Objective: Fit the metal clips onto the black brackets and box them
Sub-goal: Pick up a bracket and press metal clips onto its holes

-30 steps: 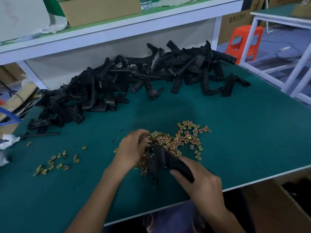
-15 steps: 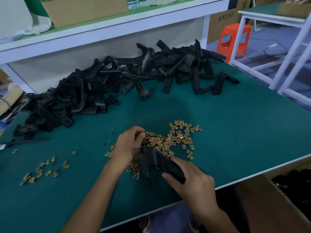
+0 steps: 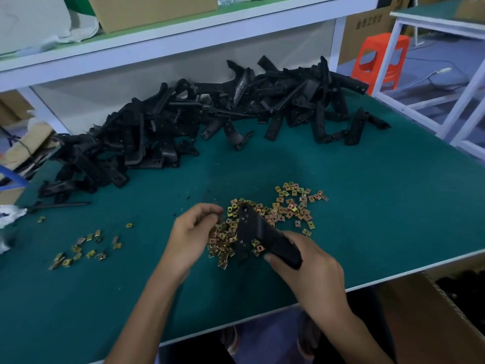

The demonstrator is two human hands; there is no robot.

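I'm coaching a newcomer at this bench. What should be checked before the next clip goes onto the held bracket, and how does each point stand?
1. Grip: right hand holds the black bracket by its lower end: ok.
2. Clip in left hand, curled over the clip pile: cannot tell.
3. Pile within reach: ok.
4. Stock in the bracket heap at the back: ok.
5. Open cardboard box at lower right: ok.
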